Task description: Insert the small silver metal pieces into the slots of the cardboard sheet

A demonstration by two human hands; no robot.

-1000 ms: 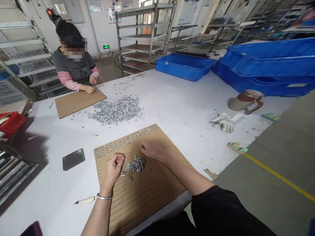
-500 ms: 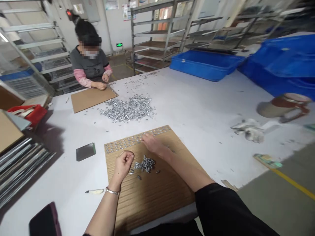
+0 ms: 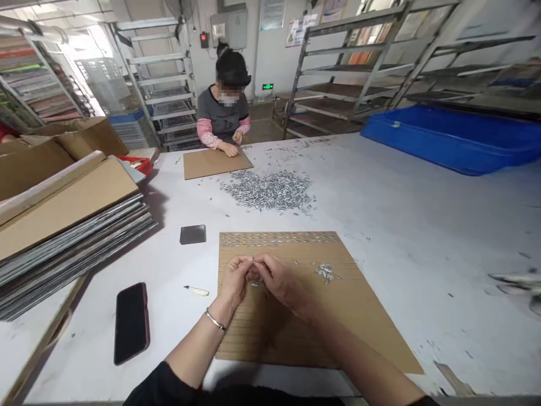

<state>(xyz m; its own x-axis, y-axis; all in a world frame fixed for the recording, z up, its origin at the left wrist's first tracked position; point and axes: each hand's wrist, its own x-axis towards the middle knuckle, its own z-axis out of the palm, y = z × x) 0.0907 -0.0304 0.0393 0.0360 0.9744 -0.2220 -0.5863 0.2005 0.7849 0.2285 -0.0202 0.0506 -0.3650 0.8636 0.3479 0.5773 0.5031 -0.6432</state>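
Note:
A brown cardboard sheet [image 3: 304,327] lies in front of me with rows of small silvery leaf-shaped pieces [image 3: 279,238] along its far edge. Over its left part, my left hand [image 3: 235,281] and my right hand [image 3: 281,281] meet at the fingertips. Both are closed in a pinch; whatever sits between the fingers is too small to make out. Some loose pieces [image 3: 255,284] show under the hands, mostly hidden by them. To the right of my right hand rests a small heap of the same pieces [image 3: 325,273].
Beyond the sheet spreads a large pile of silvery pieces [image 3: 270,190]. A co-worker [image 3: 224,113] works at another cardboard sheet [image 3: 207,164]. Leftward lie a dark block [image 3: 193,234], a small knife [image 3: 196,291], a phone [image 3: 132,322] and stacked boards [image 3: 84,225]. A blue crate [image 3: 448,141] stands back right.
My view has swung left. My right hand has come back from the rows of pieces to meet my left hand above the loose pieces. The heap formerly behind my right arm now shows.

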